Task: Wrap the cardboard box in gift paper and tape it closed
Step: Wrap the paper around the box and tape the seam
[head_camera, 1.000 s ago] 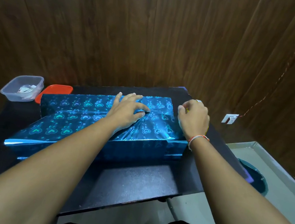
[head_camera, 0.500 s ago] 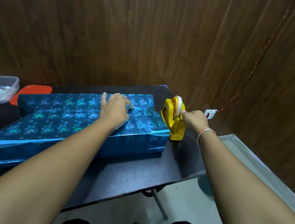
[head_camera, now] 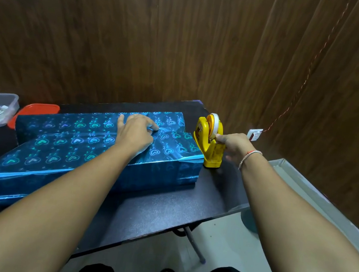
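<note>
Left hand: flat, fingers spread, pressing the paper seam on top of the box.
Right hand: fingertips pinching at the tape dispenser, just right of the box.
Box: under the left hand, on the black table; shiny blue gift paper with hearts.
Axis: long side runs near-left to far-right.

gift paper: shiny blue, heart pattern | tape dispenser: yellow | table: black
</note>
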